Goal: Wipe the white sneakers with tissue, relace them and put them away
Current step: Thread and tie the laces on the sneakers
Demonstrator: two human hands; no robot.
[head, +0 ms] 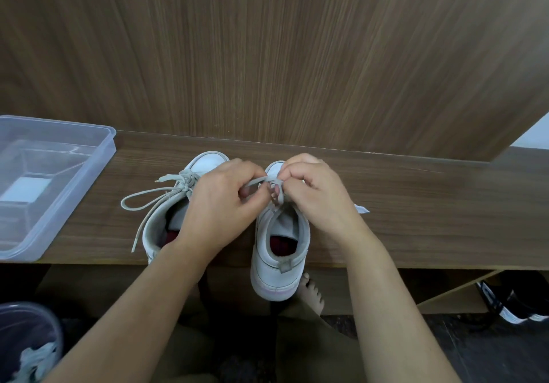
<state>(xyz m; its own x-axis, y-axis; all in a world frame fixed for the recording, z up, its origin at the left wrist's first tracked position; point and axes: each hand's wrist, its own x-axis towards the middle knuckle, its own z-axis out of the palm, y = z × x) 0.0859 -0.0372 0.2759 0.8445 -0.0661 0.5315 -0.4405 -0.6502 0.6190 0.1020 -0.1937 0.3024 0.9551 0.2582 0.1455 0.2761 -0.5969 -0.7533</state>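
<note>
watching the head view here, and we're in the relacing step, near the tail end of it i'd say. both sneakers sit side by side on the bench (416,204), toes toward the wood panel, heels at the near edge, the right sneaker (279,264) hanging a bit over it. the left sneaker (166,219) already looks tied, with a knot up top and loose loops trailing off to its left. the left hand (219,201) and right hand (315,192) are both curled in tight over the top of the right sneaker, each pinching a bit of its lace (258,181) at the upper eyelets, so this reads as the bow or knot being formed. can't see exactly how the lace is crossed under the fingers. a scrap of something white, tissue maybe, peeks out beside the right wrist. next move probably calls for pulling the two ends apart evenly so the knot snugs down without yanking the sneaker off the bench edge. then it's putting them away; the clear bin (98,157) on the left end of the bench could be the spot, or the shelf below where a dark shoe (505,302) sits, can't tell which.
</note>
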